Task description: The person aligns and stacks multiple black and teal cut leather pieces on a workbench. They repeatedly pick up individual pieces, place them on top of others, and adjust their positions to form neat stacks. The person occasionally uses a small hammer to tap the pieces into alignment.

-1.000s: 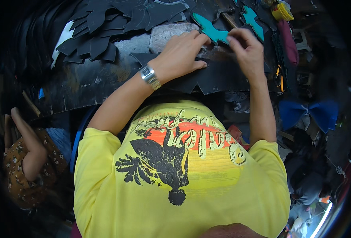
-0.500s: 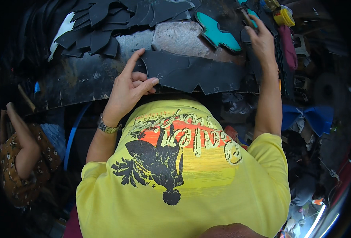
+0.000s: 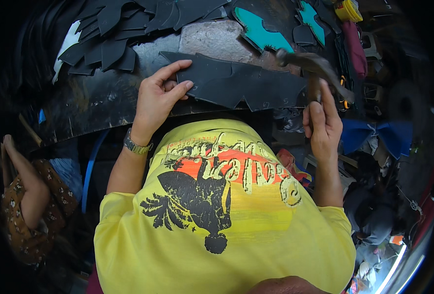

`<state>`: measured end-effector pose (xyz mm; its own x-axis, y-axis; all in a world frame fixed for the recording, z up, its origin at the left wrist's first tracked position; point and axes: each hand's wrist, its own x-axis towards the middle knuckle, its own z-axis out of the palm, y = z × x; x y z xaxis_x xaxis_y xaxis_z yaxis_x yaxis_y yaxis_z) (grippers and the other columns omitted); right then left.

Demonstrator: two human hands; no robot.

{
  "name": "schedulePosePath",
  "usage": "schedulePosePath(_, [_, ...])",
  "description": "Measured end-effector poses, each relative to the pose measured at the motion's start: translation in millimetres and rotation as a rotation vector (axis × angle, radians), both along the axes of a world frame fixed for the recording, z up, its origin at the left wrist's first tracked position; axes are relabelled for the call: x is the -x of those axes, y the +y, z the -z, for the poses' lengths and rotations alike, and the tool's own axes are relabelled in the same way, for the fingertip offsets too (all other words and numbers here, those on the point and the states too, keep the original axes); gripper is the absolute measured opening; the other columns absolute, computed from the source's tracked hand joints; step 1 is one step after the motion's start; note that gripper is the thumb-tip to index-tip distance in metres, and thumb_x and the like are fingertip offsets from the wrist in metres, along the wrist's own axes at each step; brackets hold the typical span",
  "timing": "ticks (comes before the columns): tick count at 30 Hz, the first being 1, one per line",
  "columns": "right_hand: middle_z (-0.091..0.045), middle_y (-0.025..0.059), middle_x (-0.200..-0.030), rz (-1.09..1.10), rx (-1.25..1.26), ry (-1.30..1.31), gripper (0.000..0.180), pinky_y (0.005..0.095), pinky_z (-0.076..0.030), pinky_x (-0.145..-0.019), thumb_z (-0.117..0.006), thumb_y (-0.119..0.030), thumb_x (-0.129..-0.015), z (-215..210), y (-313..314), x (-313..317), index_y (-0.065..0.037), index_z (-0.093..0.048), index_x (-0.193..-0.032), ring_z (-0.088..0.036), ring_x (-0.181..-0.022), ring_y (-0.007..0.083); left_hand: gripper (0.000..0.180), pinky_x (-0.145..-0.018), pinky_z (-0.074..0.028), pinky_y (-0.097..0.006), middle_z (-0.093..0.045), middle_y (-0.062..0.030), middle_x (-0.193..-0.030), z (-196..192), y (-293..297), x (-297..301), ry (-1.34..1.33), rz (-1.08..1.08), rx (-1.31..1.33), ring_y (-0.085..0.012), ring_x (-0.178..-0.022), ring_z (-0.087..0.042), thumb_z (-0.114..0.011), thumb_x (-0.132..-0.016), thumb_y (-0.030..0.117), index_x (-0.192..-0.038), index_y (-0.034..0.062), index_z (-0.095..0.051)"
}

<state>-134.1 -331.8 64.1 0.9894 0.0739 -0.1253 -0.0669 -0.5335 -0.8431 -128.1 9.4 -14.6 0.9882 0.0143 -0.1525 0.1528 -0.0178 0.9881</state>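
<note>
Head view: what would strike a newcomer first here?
The bright yellow shirt fills the lower middle. Above it, the left hand pins a long black cut piece to the dark workbench, and the right hand grips a hammer raised over the piece's right end. Two teal pieces lie at the top.

Left hand (image 3: 157,100): fingers pinning the near-left end of a long black notched leather piece (image 3: 241,84) flat on the dark worktop (image 3: 89,105). Right hand (image 3: 322,125): fist closed around a hammer (image 3: 315,66), head raised above the piece's right end. Beyond both hands: teal cut-out shape (image 3: 261,32); heap of black cut pieces (image 3: 114,29).
</note>
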Motion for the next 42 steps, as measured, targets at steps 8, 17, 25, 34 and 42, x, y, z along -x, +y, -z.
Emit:
schedulePosePath(8, [-0.074, 0.0166, -0.099, -0.083, 0.163, -0.192, 0.041, 0.0294, -0.052, -0.080, -0.064, -0.017, -0.102, 3, 18, -2, -0.003, -0.058, -0.141, -0.067, -0.086, 0.0133, 0.042, -0.061, -0.047, -0.019, -0.052, 0.0044, -0.084, -1, -5, -11, -0.097, 0.008, -0.082, -0.0013, -0.069, -0.052, -0.077, -0.088, 0.002, -0.129, 0.0040, -0.071])
schedulePosePath(17, [-0.063, 0.0028, -0.082, -0.201, 0.204, -0.180, 0.044, 0.0246, -0.044, -0.061, -0.064, -0.020, -0.103, 11, 28, -8, -0.005, -0.057, -0.144, -0.052, -0.066, 0.0060, 0.040, -0.062, -0.047, -0.020, -0.053, 0.0024, -0.082, -2, -8, -23, -0.162, 0.034, -0.154, -0.0043, -0.068, -0.054, -0.078, -0.087, 0.004, -0.126, 0.0067, -0.073])
schedulePosePath(25, [-0.071, 0.0155, -0.092, -0.135, 0.309, -0.132, 0.047, 0.0319, -0.052, -0.074, -0.062, -0.020, -0.104, 5, 40, -20, -0.008, -0.053, -0.148, -0.065, -0.079, 0.0163, 0.040, -0.063, -0.047, -0.020, -0.060, 0.0017, -0.089, -6, -8, -34, -0.225, 0.055, -0.238, -0.0041, -0.070, -0.055, -0.077, -0.088, 0.004, -0.128, 0.0069, -0.072])
schedulePosePath(34, [-0.070, 0.0181, -0.093, -0.155, 0.271, -0.009, 0.048, 0.0306, -0.052, -0.076, -0.067, -0.019, -0.101, 4, 43, -10, -0.010, -0.055, -0.146, -0.058, -0.074, 0.0143, 0.039, -0.066, -0.047, -0.022, -0.060, 0.0011, -0.094, -7, -12, -48, -0.371, 0.065, -0.402, -0.0073, -0.073, -0.054, -0.079, -0.086, 0.006, -0.125, 0.0105, -0.074])
schedulePosePath(42, [-0.073, 0.0216, -0.102, -0.272, 0.401, -0.122, 0.045, 0.0343, -0.054, -0.078, -0.066, -0.016, -0.100, 5, 57, -19, -0.015, -0.058, -0.144, -0.074, -0.089, 0.0296, 0.030, -0.069, -0.049, -0.030, -0.066, -0.0067, -0.089, -5, -14, -58, -0.444, 0.079, -0.510, -0.0191, -0.072, -0.059, -0.078, -0.086, 0.014, -0.116, 0.0122, -0.077])
